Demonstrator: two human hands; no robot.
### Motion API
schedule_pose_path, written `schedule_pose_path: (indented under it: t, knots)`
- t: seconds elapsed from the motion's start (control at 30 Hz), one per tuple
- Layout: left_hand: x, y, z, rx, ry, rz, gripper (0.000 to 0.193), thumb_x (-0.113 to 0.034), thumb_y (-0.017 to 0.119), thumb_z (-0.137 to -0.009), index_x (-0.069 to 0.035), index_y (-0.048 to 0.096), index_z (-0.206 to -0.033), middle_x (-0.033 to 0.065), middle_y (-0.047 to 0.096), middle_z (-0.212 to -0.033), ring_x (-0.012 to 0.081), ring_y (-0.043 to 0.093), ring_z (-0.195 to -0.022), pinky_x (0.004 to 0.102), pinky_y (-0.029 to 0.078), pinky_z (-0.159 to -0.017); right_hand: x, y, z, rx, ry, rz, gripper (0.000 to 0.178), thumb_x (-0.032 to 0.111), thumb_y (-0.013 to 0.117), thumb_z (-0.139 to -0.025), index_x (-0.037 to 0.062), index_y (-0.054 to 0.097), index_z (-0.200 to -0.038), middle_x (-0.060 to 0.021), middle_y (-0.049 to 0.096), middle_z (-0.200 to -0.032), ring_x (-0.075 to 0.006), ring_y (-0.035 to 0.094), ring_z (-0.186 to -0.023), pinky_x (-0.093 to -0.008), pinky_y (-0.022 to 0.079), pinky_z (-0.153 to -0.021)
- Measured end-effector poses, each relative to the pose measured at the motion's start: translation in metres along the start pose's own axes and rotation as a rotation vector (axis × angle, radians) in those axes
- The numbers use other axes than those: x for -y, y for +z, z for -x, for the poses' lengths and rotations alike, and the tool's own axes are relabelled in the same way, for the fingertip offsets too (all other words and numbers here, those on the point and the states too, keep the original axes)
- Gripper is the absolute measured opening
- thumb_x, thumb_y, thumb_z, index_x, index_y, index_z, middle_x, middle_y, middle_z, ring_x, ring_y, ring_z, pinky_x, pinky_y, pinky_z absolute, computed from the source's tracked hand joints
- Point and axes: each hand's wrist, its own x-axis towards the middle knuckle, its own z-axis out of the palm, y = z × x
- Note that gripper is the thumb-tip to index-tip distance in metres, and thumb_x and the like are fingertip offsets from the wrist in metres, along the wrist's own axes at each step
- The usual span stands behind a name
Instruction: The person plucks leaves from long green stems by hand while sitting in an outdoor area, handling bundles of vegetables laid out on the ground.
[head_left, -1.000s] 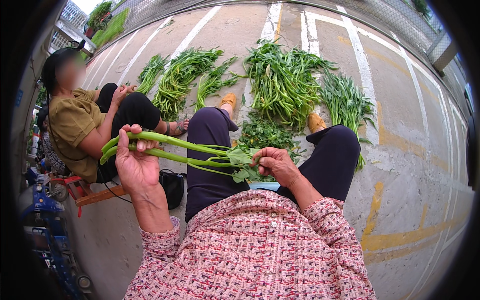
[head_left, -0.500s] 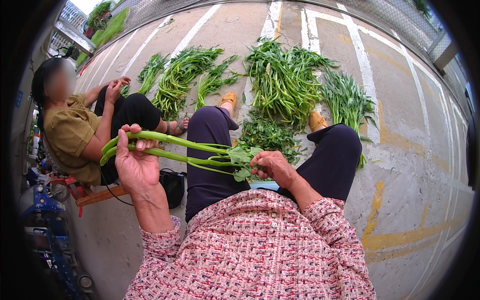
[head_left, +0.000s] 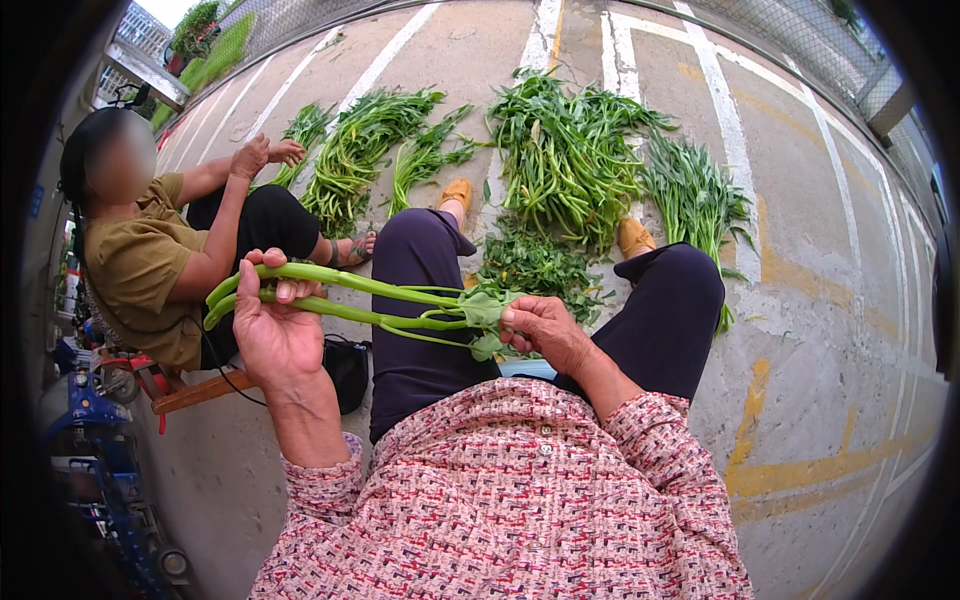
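Note:
My left hand (head_left: 272, 330) grips the thick cut ends of a few long green vegetable stalks (head_left: 380, 305), held level across my lap. My right hand (head_left: 545, 330) pinches the leafy end of the same stalks, fingers closed on a leaf (head_left: 484, 312). Both hands hover above my knees, which are in dark trousers. On the concrete ahead, between my feet, lies a heap of loose green leaves (head_left: 535, 265).
Several bunches of long green vegetables (head_left: 565, 150) lie spread on the painted concrete ahead. A person in an olive shirt (head_left: 150, 270) sits at my left on a low wooden stool, beside a black bag (head_left: 347, 368). A blue scooter (head_left: 95, 480) stands at lower left.
My hands and the stalks have stayed almost still. The person at my left has straightened up and turned their head.

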Motion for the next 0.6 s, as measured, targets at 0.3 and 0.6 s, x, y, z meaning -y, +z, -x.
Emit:
schedule_pose_path:
  t: [0.3,0.6]
  knots:
    - [0.001,0.000,0.001,0.017,-0.003,-0.005,0.017,-0.018,0.048,-0.093,-0.002,0.052,-0.097,0.0082,0.052,-0.087,0.0128,0.043,-0.059,0.0263,0.036,-0.059,0.005,0.000,0.003,-0.016,-0.043,-0.010,0.013,0.017,0.056,-0.086,0.0065,0.057,-0.078,-0.0003,0.060,-0.070,-0.0038,0.047,-0.054,-0.0175,0.038,-0.051]
    - [-0.005,0.000,0.002,0.006,0.064,-0.052,0.015,-0.018,0.048,-0.093,-0.004,0.052,-0.095,0.0083,0.054,-0.086,0.0123,0.044,-0.058,0.0263,0.037,-0.059,-0.014,-0.009,-0.006,-0.140,-0.223,0.617,0.014,0.011,0.051,-0.085,0.0015,0.055,-0.076,-0.0010,0.059,-0.067,-0.0066,0.048,-0.056,-0.0209,0.041,-0.053]
